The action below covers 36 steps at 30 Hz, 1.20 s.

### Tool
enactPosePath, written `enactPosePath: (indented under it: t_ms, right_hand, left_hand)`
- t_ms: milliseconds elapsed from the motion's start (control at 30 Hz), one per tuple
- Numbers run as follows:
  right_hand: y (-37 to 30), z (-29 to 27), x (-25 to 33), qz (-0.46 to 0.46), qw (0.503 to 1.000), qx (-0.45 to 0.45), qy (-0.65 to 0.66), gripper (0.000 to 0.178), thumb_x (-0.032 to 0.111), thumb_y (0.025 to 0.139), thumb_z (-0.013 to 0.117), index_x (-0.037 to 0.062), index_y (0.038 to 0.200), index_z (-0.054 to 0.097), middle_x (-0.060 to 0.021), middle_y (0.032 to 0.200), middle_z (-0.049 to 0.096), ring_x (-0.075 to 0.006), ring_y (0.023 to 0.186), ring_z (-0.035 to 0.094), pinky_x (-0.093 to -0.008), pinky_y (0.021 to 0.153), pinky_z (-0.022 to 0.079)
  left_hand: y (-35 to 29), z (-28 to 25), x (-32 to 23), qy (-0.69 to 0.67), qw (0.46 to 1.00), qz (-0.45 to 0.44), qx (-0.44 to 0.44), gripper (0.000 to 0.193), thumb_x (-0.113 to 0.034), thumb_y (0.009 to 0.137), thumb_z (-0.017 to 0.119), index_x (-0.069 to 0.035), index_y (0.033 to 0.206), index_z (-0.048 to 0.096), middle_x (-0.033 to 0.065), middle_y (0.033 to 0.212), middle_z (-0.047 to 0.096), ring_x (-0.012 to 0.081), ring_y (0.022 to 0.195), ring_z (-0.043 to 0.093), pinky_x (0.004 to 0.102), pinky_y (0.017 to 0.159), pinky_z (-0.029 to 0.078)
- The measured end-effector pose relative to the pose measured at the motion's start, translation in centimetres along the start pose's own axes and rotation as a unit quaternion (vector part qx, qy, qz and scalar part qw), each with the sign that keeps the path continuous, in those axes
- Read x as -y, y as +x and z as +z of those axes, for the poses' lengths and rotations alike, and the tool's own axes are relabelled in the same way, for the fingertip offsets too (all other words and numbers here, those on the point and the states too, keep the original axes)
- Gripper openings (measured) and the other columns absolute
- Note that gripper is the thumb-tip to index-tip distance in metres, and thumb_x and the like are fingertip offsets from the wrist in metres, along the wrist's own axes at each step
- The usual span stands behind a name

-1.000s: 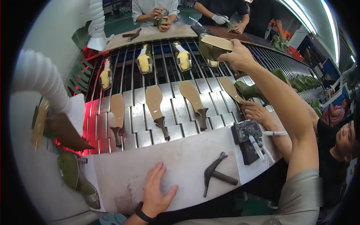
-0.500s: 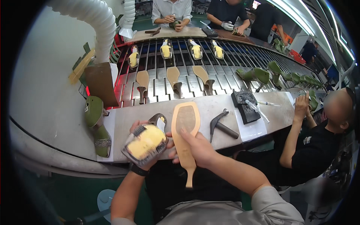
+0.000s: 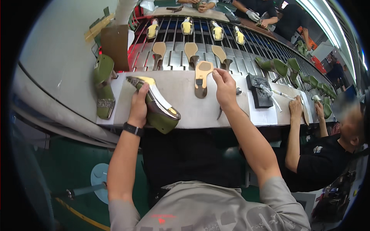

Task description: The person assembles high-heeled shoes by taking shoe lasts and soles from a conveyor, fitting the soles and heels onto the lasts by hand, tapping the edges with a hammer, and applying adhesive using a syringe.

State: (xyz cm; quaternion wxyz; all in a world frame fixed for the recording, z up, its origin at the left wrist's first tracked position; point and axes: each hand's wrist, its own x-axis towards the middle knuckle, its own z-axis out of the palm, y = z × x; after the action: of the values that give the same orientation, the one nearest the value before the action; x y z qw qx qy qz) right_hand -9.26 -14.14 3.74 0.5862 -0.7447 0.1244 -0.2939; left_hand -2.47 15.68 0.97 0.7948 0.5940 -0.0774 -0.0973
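My left hand [image 3: 139, 106] grips a shoe upper [image 3: 163, 101] stretched over a green last [image 3: 161, 122]. The upper is tilted on its side, its dark, glittery edge and pale yellow-and-white underside showing. My right hand [image 3: 226, 88] is raised over the bench, thumb and fingers pinching the right edge of a tan shoe sole [image 3: 204, 71]. That sole has a brown lower end and a dark patch at its middle. Behind the right hand, a hammer [image 3: 238, 91] is mostly hidden.
Beyond the bench [image 3: 181, 117], a slatted conveyor carries heeled soles [image 3: 190, 50] and yellow-bottomed uppers [image 3: 217, 30]. A green lasted shoe [image 3: 104, 86] stands left. Rightward are a black block [image 3: 260, 90] with brushes and more green shoes [image 3: 271, 66]. A co-worker [image 3: 320, 148] sits close on my right.
My right hand has carried the sole forward, away from my body. My left hand has turned the upper, bringing its green last into view. The whole view has shifted, with my body now lower.
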Motion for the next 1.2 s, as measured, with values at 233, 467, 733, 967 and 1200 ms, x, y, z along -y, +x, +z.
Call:
enactPosePath:
  t_ms: [233, 467, 733, 967, 1200]
  right_hand:
    - [0.7, 4.4, 0.4, 0.076, 0.981, 0.115, 0.138, 0.04, 0.037, 0.107, 0.058, -0.001, 0.11, 0.068, -0.0056, 0.079, 0.067, -0.0124, 0.068, 0.062, -0.0259, 0.064, 0.048]
    - [-3.6, 5.4, -1.3, 0.039, 0.998, -0.04, 0.02, 0.028, 0.026, 0.103, 0.067, 0.0039, 0.086, 0.062, 0.004, 0.062, 0.05, -0.0046, 0.049, 0.042, -0.0239, 0.044, 0.032]
    - [-4.7, 5.0, 0.6, 0.131, 0.988, -0.001, 0.086, 0.03, 0.023, 0.101, 0.07, 0.0019, 0.082, 0.062, 0.0029, 0.064, 0.055, -0.0025, 0.054, 0.045, -0.0229, 0.05, 0.033]
    - [-5.2, 4.3, 0.9, 0.023, 0.998, -0.026, -0.06, 0.025, 0.017, 0.096, 0.071, -0.0011, 0.08, 0.065, -0.0014, 0.069, 0.059, -0.0099, 0.066, 0.054, -0.0295, 0.063, 0.045]
    - [-7.0, 2.4, -0.8, 0.05, 0.998, 0.02, -0.03, 0.027, 0.017, 0.088, 0.078, -0.0031, 0.101, 0.066, -0.0143, 0.101, 0.069, -0.0205, 0.094, 0.063, -0.0348, 0.086, 0.05]
  left_hand:
    - [0.5, -0.7, 0.5, -0.002, 0.998, 0.011, 0.056, 0.062, -0.059, 0.099, 0.058, -0.002, 0.123, 0.062, 0.0124, 0.106, 0.07, 0.0205, 0.091, 0.071, 0.0353, 0.084, 0.058]
    - [-0.9, -0.4, -0.9, -0.162, 0.979, 0.024, 0.121, 0.078, -0.063, 0.096, 0.052, 0.004, 0.137, 0.053, 0.0233, 0.121, 0.067, 0.0284, 0.105, 0.07, 0.0403, 0.089, 0.059]
    - [0.0, -0.2, -1.4, -0.103, 0.987, 0.033, 0.115, 0.079, -0.062, 0.096, 0.048, 0.002, 0.143, 0.049, 0.025, 0.128, 0.064, 0.0299, 0.11, 0.067, 0.04, 0.094, 0.055]
    - [-0.4, 1.6, -2.7, -0.174, 0.979, 0.005, 0.107, 0.082, -0.06, 0.092, 0.052, 0.001, 0.148, 0.046, 0.027, 0.139, 0.059, 0.0326, 0.123, 0.063, 0.0404, 0.097, 0.054]
    - [-0.6, 3.6, -2.3, -0.192, 0.973, 0.073, 0.11, 0.088, -0.067, 0.095, 0.05, 0.002, 0.149, 0.044, 0.0274, 0.136, 0.059, 0.0341, 0.119, 0.065, 0.0404, 0.089, 0.059]
